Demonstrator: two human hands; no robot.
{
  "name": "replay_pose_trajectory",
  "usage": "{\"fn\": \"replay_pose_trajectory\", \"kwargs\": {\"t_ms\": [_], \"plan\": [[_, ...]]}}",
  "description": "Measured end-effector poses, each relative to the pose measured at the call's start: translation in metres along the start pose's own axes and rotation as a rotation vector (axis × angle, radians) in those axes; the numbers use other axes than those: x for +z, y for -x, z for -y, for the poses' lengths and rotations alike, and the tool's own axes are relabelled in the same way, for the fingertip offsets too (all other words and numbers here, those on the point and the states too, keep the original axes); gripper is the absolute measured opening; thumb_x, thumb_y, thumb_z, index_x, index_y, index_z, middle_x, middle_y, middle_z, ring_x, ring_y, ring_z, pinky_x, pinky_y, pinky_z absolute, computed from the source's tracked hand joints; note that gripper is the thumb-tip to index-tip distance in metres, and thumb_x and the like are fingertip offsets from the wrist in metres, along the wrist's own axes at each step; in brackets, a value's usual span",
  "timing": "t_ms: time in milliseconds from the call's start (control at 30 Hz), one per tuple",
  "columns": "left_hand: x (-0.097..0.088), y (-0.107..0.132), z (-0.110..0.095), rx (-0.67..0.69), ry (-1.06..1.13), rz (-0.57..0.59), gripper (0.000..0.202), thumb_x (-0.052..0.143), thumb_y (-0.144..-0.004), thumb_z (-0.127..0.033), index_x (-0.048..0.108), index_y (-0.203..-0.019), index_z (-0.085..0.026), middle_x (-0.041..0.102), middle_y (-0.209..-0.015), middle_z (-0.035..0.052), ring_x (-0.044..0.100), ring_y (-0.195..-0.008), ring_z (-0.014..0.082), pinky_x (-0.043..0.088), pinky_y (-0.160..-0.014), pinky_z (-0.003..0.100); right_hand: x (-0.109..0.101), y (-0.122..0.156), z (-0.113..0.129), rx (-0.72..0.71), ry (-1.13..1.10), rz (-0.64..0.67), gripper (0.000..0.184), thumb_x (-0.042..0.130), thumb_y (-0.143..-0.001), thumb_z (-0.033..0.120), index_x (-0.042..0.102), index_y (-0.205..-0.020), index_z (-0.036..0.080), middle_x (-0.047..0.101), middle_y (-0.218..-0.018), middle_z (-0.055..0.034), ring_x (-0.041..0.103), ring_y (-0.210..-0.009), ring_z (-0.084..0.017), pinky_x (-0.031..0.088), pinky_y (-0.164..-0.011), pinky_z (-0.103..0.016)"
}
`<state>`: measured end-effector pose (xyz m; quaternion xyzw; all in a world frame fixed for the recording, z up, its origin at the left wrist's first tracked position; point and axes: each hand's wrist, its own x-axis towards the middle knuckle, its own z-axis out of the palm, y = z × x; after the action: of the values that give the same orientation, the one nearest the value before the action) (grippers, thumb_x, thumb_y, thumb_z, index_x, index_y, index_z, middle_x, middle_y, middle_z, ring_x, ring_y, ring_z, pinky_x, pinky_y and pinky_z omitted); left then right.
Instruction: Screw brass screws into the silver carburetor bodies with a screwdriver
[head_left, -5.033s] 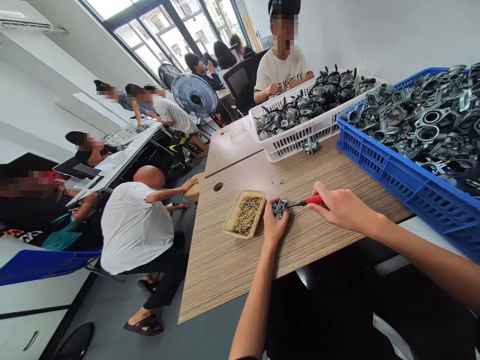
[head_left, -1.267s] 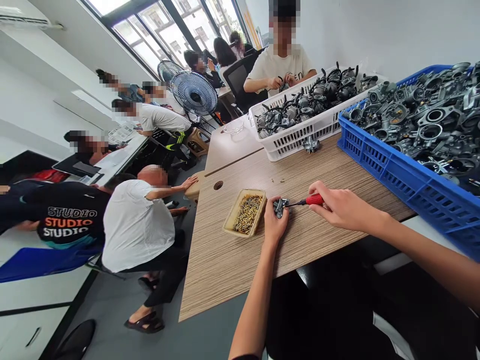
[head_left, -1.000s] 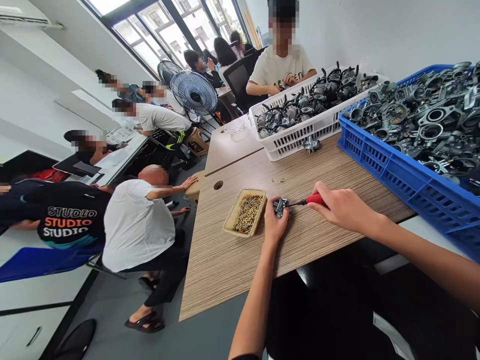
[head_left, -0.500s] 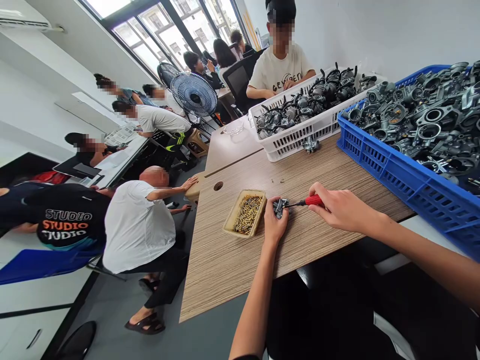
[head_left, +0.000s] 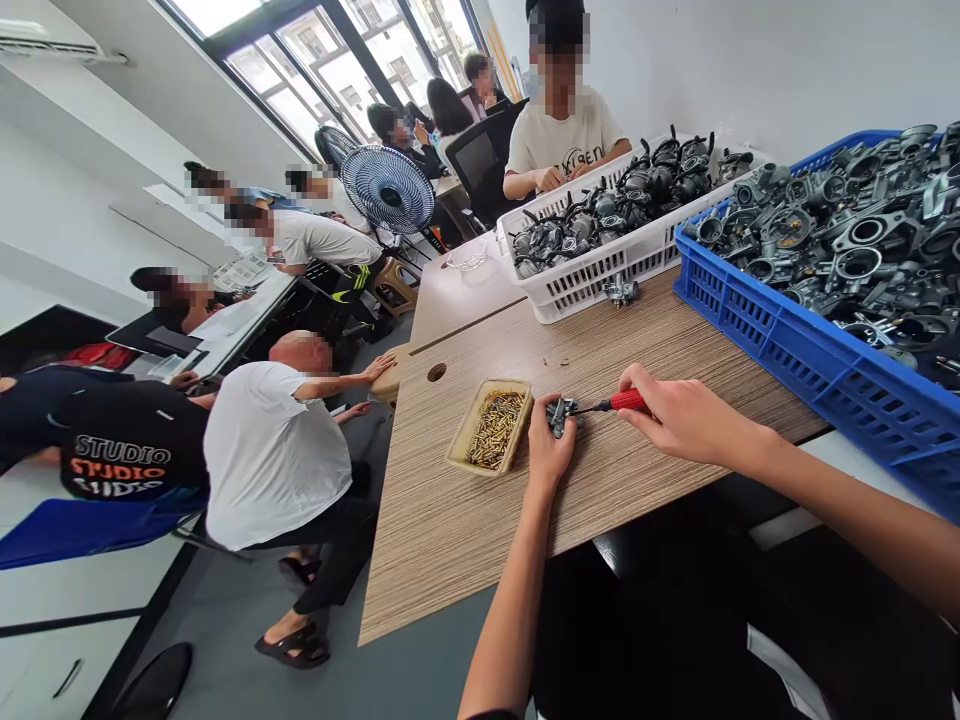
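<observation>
My left hand [head_left: 551, 448] is closed around a small grey metal carburetor [head_left: 559, 414], keeping it on the wood-grain table [head_left: 435, 540]. My right hand [head_left: 679, 415] grips a screwdriver [head_left: 627, 399] by its red handle. The dark shaft points left, and its tip reaches the carburetor; the exact contact spot is too small to make out. Just left of my left hand stands a yellowish plastic tub [head_left: 454, 452] holding many small brass-coloured parts [head_left: 496, 428]. A couple of tiny brass pieces [head_left: 564, 362] lie on the table beyond my hands.
A white basket [head_left: 555, 300] of carburetors stands at the back, with one loose carburetor [head_left: 622, 290] against its front. To the right, a blue crate [head_left: 795, 375] is heaped with carburetor bodies. A co-worker [head_left: 566, 140] sits behind the white basket; other people sit to the left.
My hands, the carburetor and the screwdriver look almost unmoved. The co-worker behind the white basket has shifted their hands, and the seated people at left have moved slightly.
</observation>
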<state>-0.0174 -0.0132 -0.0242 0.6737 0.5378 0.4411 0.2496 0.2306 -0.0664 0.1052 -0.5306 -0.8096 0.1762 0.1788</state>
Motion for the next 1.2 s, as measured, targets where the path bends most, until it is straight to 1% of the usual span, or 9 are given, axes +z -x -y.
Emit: {"fn": "replay_pose_trajectory", "kwargs": {"t_ms": [433,700,800,1033,1200], "plan": [[-0.0006,-0.0003,-0.0002,-0.005,0.004,0.005,0.034,0.062,-0.087,-0.019,0.059,-0.121,-0.024,0.071,-0.109,0.0049,0.069,-0.101,0.0213,0.055,-0.095,0.036,0.0004,0.0003,-0.0004,0.003,0.007,0.001,0.013,0.053,-0.109,0.028,0.045,-0.118,0.023,0.078,-0.094,-0.0055,0.078,-0.085,-0.029,0.032,-0.063,-0.030],[-0.0002,-0.0001,0.0017,0.004,0.003,0.005,0.035,0.062,-0.087,-0.020,0.059,-0.122,-0.024,0.070,-0.114,0.0064,0.068,-0.108,0.0234,0.054,-0.102,0.039,0.0000,0.0003,-0.0004,0.000,0.006,0.005,0.013,0.053,-0.109,0.028,0.044,-0.117,0.023,0.078,-0.094,-0.0053,0.078,-0.085,-0.030,0.031,-0.063,-0.030],[-0.0002,-0.0001,0.0020,0.003,0.001,0.006,0.035,0.062,-0.087,-0.020,0.059,-0.122,-0.024,0.070,-0.114,0.0067,0.068,-0.108,0.0239,0.054,-0.101,0.040,-0.0001,0.0004,-0.0003,-0.001,0.004,0.002,0.013,0.053,-0.109,0.028,0.044,-0.117,0.023,0.078,-0.095,-0.0054,0.078,-0.085,-0.029,0.031,-0.063,-0.030],[-0.0005,0.0003,0.0010,0.002,0.001,0.013,0.034,0.062,-0.088,-0.022,0.058,-0.121,-0.024,0.070,-0.112,0.0058,0.068,-0.106,0.0231,0.054,-0.099,0.038,0.0001,0.0001,0.0002,0.004,0.001,0.004,0.013,0.053,-0.108,0.028,0.045,-0.116,0.023,0.079,-0.095,-0.0060,0.078,-0.085,-0.029,0.032,-0.062,-0.030],[-0.0013,0.0006,-0.0001,-0.004,0.000,0.011,0.034,0.061,-0.088,-0.021,0.058,-0.121,-0.024,0.070,-0.112,0.0053,0.068,-0.106,0.0224,0.054,-0.100,0.038,-0.0009,0.0004,0.0010,0.002,-0.003,0.001,0.012,0.053,-0.109,0.028,0.045,-0.115,0.023,0.078,-0.094,-0.0056,0.078,-0.085,-0.029,0.033,-0.062,-0.030]]}}
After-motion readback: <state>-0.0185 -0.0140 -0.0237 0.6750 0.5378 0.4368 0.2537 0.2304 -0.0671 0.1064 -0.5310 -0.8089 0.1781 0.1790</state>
